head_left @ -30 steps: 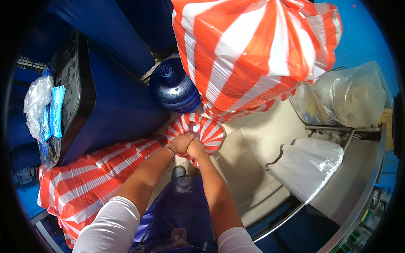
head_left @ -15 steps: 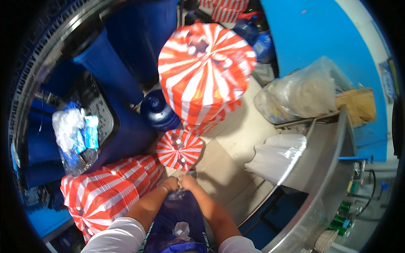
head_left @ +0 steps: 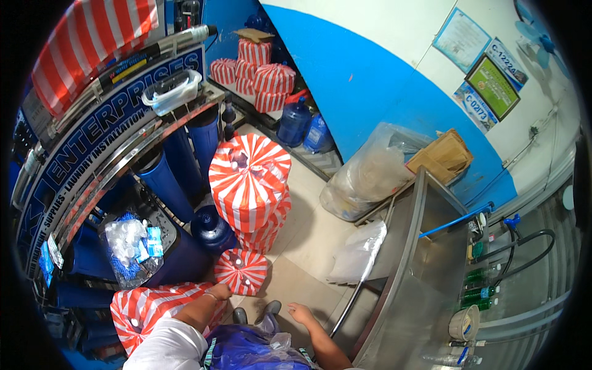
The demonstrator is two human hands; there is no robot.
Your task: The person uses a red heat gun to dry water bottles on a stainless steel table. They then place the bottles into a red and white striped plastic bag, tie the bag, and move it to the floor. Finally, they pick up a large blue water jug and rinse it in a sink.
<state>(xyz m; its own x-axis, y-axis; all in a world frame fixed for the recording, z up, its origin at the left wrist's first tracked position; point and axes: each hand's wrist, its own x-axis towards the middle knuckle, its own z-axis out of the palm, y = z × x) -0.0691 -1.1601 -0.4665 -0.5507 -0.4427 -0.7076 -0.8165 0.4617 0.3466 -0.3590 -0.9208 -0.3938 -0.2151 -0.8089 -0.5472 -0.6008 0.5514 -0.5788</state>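
Note:
My left hand [head_left: 219, 291] is at the right end of a lying red-and-white striped bundle [head_left: 151, 302], close to a small striped round bundle [head_left: 242, 272] on the floor. Its fingers are too small and bunched to read, and I cannot tell whether it touches either bundle. Out to the right, over the floor, my right hand [head_left: 300, 313] is open with nothing in it. Between my arms, dark blue material [head_left: 240, 346] with clear plastic on it covers my front. Beyond the small bundle stands a tall stack of striped bundles [head_left: 250, 182].
A blue water jug [head_left: 213, 229] and blue bins [head_left: 163, 185] stand left of the stack. A black-lidded bin [head_left: 179, 246] bears plastic-wrapped items. To the right are a metal counter [head_left: 401, 308], a white sack [head_left: 357, 256] and a stuffed clear bag [head_left: 370, 169]. More striped bundles [head_left: 271, 83] sit at the back.
My hands, together in front of me before, have parted: the left went toward the lying bundle, the right outward. The view has tilted up, showing more of the far wall and shelf.

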